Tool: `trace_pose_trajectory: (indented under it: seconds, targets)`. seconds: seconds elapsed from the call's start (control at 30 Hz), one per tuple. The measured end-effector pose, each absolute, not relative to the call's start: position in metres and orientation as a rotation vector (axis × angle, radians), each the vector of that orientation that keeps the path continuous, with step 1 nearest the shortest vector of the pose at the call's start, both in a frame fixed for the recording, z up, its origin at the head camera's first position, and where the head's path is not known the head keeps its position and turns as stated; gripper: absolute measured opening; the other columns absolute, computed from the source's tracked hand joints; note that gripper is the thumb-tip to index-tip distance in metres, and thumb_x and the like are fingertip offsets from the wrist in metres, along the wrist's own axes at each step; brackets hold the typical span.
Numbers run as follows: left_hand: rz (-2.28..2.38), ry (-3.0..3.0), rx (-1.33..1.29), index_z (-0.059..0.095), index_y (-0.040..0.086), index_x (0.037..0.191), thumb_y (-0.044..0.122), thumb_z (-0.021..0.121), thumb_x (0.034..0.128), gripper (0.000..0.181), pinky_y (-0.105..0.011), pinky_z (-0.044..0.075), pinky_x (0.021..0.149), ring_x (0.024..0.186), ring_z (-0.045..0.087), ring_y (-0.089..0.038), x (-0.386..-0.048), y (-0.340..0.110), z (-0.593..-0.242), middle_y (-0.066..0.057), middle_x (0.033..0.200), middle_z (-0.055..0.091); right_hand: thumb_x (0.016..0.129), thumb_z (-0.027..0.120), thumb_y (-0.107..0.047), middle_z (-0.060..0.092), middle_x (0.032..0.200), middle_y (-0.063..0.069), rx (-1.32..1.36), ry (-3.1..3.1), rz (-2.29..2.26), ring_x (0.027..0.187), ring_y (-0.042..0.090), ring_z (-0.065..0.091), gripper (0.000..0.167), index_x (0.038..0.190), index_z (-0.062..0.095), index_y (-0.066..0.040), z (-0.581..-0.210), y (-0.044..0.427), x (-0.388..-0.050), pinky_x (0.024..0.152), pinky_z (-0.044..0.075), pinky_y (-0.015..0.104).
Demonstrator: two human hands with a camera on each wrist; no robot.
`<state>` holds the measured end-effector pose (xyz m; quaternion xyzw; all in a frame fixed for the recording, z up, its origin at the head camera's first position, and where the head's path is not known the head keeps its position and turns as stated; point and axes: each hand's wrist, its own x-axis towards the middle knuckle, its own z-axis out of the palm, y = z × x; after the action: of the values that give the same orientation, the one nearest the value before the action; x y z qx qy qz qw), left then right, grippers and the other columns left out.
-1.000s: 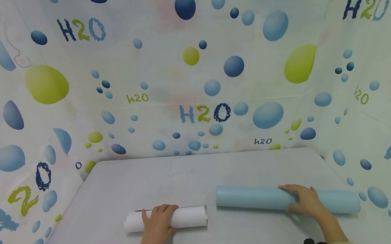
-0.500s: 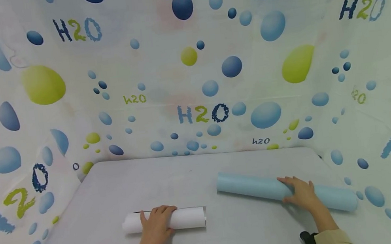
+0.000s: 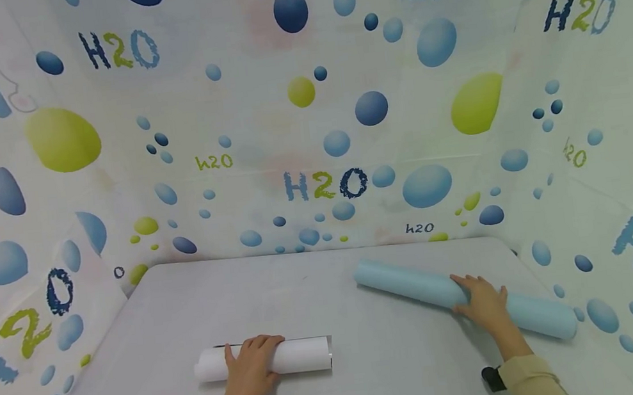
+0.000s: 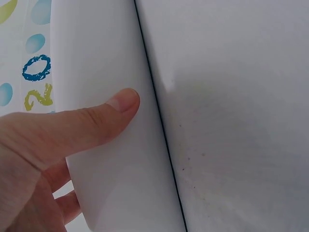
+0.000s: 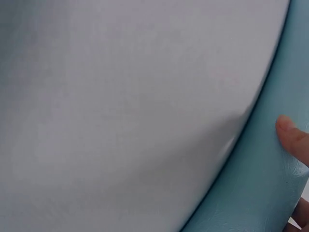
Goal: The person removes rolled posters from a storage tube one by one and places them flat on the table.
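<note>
Head view: white roll lies nearly level across the lower left-centre of the frame on the table; pale blue roll lies at lower right on a slant, left end higher in the frame than the right. Left hand is laid over the white roll, thumb and fingers curved about it, grip grasping; right hand likewise grasps the blue roll around its middle. Only this view gives both rolls whole-length, plus the bubble-printed backdrop, the tan sleeve and a small black object near the right wrist, too indistinct to identify. White roll: smooth, plain, dark line along part of its upper edge. Left forearm is cut off at the bottom; palms hidden. Left wrist view: thumb pressed flat on the white surface, fingers passing behind the roll at lower left, a detail hidden overhead; faint purplish specks mark the pale surface alongside. Roll ends out of frame. Right wrist view: blue roll runs down the right side, fine creases visible near the thumb; remaining fingers mostly cut off at lower right.
</note>
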<state>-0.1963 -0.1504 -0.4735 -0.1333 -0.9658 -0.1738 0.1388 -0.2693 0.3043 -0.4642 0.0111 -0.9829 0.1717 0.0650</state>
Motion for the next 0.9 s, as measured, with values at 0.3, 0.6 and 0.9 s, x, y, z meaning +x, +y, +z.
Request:
trace_pose_trajectory:
  seconds: [0.3,0.6,0.9]
  targets:
    - [-0.498,-2.791,-0.383,0.061,0.017,0.108,0.008,0.085,0.0544,0.059,-0.075,0.019,0.087,0.104,0.052,-0.032,-0.197,-0.15,-0.475,-0.003,0.108,0.06,0.07,0.078,-0.02,0.038,0.132,0.033,-0.093,-2.953,0.439,0.122,0.054,0.026,0.072,0.133,0.045,-0.006,-0.468,0.314,-0.281,0.089,0.008,0.077]
    - [-0.501,-2.794,-0.384,0.061,0.016,0.107,0.009,0.085,0.0542,0.058,-0.075,0.02,0.086,0.104,0.052,-0.032,-0.196,-0.149,-0.473,-0.003,0.107,0.061,0.072,0.076,-0.024,0.035,0.131,0.035,-0.188,-2.994,0.343,0.122,0.056,0.024,0.073,0.134,0.042,-0.007,-0.471,0.325,-0.294,0.088,0.01,0.078]
    - [-0.493,-2.808,-0.378,0.062,0.016,0.108,0.01,0.085,0.0544,0.059,-0.075,0.019,0.087,0.104,0.052,-0.032,-0.196,-0.151,-0.474,-0.003,0.108,0.06,0.075,0.074,-0.021,0.032,0.132,0.036,-0.287,-2.984,0.372,0.123,0.055,0.019,0.071,0.136,0.039,-0.007,-0.469,0.325,-0.3,0.09,0.008,0.076]
